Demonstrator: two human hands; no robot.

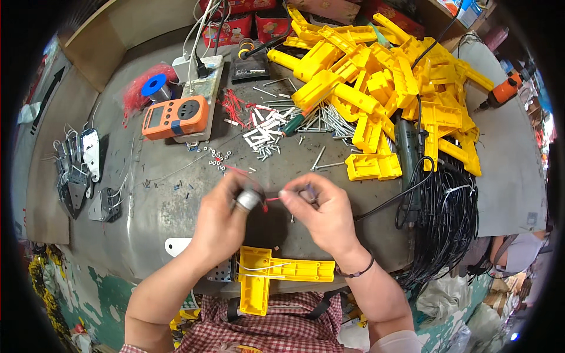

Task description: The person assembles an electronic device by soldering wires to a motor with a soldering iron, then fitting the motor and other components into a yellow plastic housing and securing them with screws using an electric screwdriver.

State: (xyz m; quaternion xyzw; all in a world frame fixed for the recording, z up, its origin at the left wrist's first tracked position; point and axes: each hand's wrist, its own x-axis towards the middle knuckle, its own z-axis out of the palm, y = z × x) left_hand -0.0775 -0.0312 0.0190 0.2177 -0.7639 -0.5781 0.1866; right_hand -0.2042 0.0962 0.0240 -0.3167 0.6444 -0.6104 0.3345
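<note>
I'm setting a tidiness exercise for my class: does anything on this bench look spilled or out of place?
Yes: small nuts and dark bits lie scattered loose on the bench, beyond the left hand, as if spilled. Two long screws also lie apart from the main screw heap.

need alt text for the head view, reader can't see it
A person's bare left hand and right hand meet above a dark grey workbench, a thin red wire between them. Nearer the person lies a yellow plastic T-shaped housing with white wires; beyond are heaped yellow plastic parts, silvery metal screws and an orange handheld multimeter.
</note>
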